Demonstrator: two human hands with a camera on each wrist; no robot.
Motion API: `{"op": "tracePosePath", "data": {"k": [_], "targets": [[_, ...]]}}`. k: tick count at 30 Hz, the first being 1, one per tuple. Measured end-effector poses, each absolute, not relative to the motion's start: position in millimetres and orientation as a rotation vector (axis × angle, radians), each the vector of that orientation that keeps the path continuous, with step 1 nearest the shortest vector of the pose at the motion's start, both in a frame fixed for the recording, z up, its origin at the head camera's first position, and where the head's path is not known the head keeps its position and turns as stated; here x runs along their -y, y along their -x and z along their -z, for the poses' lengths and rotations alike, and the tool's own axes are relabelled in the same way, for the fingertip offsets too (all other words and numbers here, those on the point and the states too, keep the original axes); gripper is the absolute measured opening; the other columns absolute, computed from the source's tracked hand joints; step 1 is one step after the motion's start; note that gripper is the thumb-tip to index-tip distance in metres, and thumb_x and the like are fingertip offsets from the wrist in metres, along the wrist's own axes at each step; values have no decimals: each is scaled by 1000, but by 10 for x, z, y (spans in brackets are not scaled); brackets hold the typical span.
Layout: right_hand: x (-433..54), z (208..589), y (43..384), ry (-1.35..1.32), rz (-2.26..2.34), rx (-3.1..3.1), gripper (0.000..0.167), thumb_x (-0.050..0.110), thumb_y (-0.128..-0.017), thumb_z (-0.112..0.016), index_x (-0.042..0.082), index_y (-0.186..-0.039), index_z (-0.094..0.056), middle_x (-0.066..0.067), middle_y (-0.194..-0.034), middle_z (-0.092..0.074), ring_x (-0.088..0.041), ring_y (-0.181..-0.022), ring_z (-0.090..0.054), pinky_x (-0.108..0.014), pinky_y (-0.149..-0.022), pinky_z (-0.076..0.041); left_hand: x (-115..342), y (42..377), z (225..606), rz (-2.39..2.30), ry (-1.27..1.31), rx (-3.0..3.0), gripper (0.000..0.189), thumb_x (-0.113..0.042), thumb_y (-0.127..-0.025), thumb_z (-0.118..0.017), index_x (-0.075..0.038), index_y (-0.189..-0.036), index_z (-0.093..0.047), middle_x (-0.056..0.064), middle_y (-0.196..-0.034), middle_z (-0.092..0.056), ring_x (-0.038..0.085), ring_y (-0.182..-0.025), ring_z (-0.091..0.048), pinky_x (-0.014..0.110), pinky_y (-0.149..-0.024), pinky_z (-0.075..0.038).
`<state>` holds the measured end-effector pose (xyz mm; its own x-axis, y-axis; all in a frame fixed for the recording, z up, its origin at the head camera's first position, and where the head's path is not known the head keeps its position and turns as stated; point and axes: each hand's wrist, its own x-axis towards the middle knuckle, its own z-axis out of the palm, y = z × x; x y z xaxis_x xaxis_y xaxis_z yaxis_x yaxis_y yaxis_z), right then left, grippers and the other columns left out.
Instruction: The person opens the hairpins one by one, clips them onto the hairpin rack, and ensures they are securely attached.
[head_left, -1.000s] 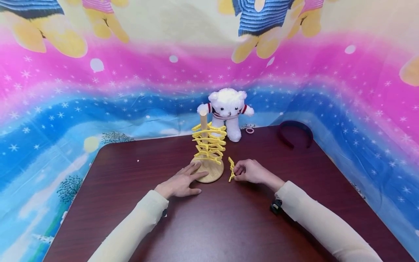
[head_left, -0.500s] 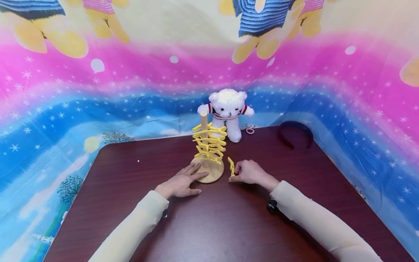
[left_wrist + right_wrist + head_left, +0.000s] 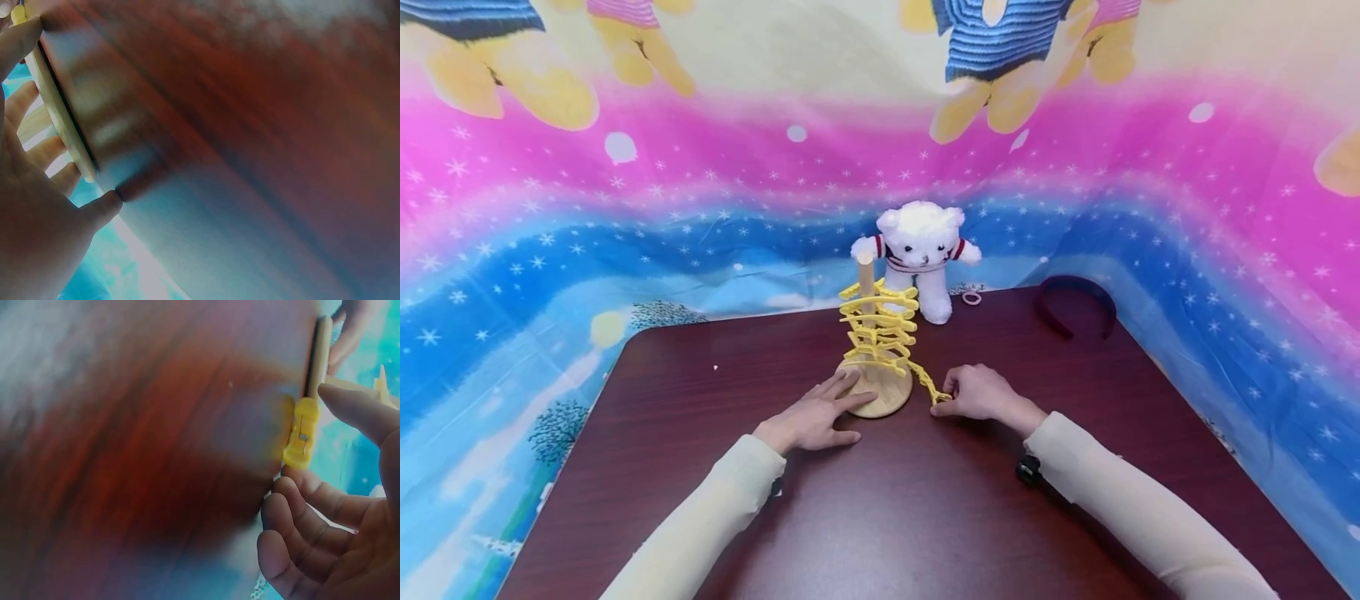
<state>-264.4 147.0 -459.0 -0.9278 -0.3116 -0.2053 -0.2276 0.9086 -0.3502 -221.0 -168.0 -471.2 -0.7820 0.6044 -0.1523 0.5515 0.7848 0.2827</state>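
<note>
My left hand [image 3: 811,419] lies with spread fingers, their tips resting on the round wooden base [image 3: 891,402] of an upright post [image 3: 866,273]. Several yellow clips [image 3: 880,321] sit at different heights on that post. To the right of the base, one more yellow clip [image 3: 922,379] lies slantwise, its far end overlapping the base's edge in the head view. My right hand [image 3: 981,393] pinches the near end of it between thumb and forefinger. In the right wrist view, a small metal spring shows in the clip's end [image 3: 302,434], and the other fingers are curled below.
A white teddy bear [image 3: 920,237] in a striped top stands behind the post. Beside it lies a pale pink ring [image 3: 972,297]. A dark red headband [image 3: 1078,292] is at the back right of the brown table [image 3: 880,517]. A printed curtain [image 3: 760,179] surrounds the back.
The single clip has turned from nearly straight to slanting, its far end swinging left toward the base. My right hand shifted slightly with it. My left hand has stayed on the base.
</note>
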Motion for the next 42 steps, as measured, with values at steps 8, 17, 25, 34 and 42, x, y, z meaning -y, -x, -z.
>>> {"op": "tracePosePath", "data": {"k": [8,17,25,34,42], "targets": [[-1408,4594,2650,389,393,-2855,38,53,-73,-83,20,-81,-66,2,-76,-62,-18,-69,-55,-30,-59,-43,1682,2223,4715,-328,-894,-2745,71,-49,-95,-63,-36,-157,-31,8,-170,-8,33,-157,-5,59,-121,-22],[-1533,4557,2705,418,499,-2893,30,41,-76,-83,16,-88,-72,2,-81,-67,-18,-69,-56,-31,-62,-46,1699,2235,4718,-332,-915,-2749,71,-49,-95,-63,-35,-157,-31,8,-170,-7,35,-157,-6,59,-121,-22],[-1691,4539,2741,493,632,-2963,29,37,-79,-81,15,-96,-75,0,-86,-72,-14,-72,-60,-32,-68,-50,1707,2238,4737,-319,-925,-2752,71,-50,-95,-62,-35,-157,-30,8,-170,-7,35,-157,-6,60,-120,-23],[-1812,4455,2754,444,775,-3000,28,34,-80,-79,16,-101,-75,-2,-90,-74,-16,-80,-64,-35,-75,-53,1705,2238,4749,-307,-938,-2754,71,-49,-96,-61,-33,-158,-30,11,-170,-8,35,-157,-6,60,-121,-23],[-1876,4248,2745,427,914,-3036,25,34,-82,-77,17,-100,-75,0,-86,-73,-14,-77,-64,-32,-72,-53,1696,2218,4724,-308,-915,-2740,71,-49,-96,-61,-33,-158,-29,10,-170,-6,34,-157,-5,60,-121,-22]]}}
